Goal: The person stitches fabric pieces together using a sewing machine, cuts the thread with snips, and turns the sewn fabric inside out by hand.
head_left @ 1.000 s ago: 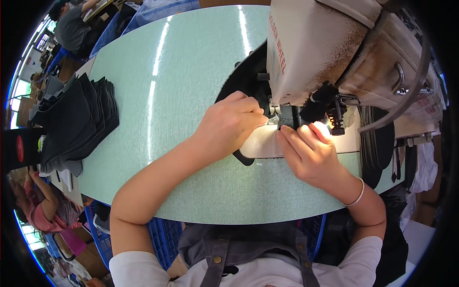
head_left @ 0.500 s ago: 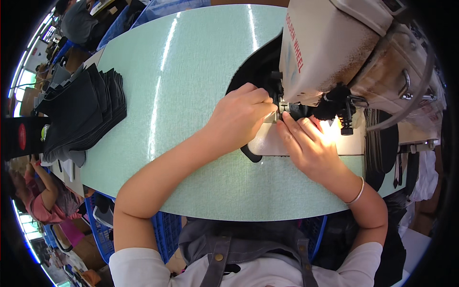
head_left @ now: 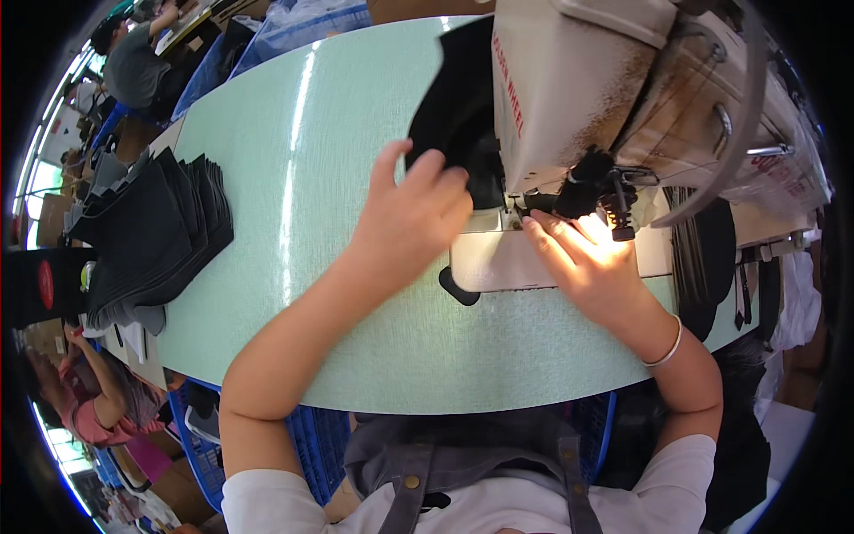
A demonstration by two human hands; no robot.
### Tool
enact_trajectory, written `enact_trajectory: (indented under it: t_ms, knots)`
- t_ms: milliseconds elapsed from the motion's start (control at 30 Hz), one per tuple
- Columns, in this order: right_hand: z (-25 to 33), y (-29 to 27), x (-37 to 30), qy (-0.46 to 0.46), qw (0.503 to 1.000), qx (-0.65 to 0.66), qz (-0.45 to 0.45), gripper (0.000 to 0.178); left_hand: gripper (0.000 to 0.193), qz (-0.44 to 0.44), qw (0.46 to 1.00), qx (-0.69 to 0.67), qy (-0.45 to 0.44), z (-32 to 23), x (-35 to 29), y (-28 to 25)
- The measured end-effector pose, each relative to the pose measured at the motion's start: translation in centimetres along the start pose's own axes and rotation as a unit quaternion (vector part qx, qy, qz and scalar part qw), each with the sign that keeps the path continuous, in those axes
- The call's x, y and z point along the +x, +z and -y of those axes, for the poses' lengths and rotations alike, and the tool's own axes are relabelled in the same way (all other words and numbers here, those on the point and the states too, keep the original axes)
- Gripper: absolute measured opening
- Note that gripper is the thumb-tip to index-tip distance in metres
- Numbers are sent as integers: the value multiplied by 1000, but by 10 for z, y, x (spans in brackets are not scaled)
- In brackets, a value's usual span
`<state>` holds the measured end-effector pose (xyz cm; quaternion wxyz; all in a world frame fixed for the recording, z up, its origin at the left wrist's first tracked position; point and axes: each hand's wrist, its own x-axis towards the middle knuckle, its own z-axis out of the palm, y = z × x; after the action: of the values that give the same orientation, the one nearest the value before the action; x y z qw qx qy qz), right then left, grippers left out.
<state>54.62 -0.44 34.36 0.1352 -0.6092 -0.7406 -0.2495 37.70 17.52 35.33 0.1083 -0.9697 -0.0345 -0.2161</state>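
The left hand (head_left: 414, 209) is raised over the desk (head_left: 347, 107) with its fingers parted and slightly blurred, and no object shows in it; its fingertips overlap the edge of the black piece (head_left: 454, 98) in this view, so whether they touch cannot be told. That piece lies at the left side of the sewing machine (head_left: 560, 89), partly hidden beneath its head. The right hand (head_left: 587, 262) sits low over the pale plate (head_left: 498, 262), fingers stretched toward the metal foot (head_left: 512, 214), lit by a bright lamp glow; whether it pinches anything cannot be made out. A bracelet (head_left: 667, 347) circles the right wrist. At the plate's front left corner a rounded black tab (head_left: 459, 287) sticks out. A fanned stack of dark pieces (head_left: 151, 227) rests on the left, and 1 more pile (head_left: 703, 258) stands right of the plate. Farther left are 2 people, 1 in grey (head_left: 133, 71) and 1 in pink (head_left: 93, 409)
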Motion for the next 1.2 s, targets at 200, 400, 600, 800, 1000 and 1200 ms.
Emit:
enact_trajectory:
  t_ms: [200,400,600,800,1000,1200]
  knots:
    - [-11,4,-10,15,999,10,28,28,8,25,995,-16,97,-20,-7,-13]
    - [-18,4,-9,18,998,4,53,40,11,18,995,-4,98,-25,-3,-10]
    - [-13,3,-8,15,998,19,57,39,11,33,996,-2,84,-29,-4,-10]
    - [5,-2,-5,34,994,43,93,36,12,29,995,16,90,-40,-3,-7]
    - [-14,-8,-3,-6,998,-12,58,30,5,26,999,-34,4,-35,-2,-24]
    - [-33,-24,-11,51,996,15,77,28,9,93,960,-264,9,-7,3,-32]
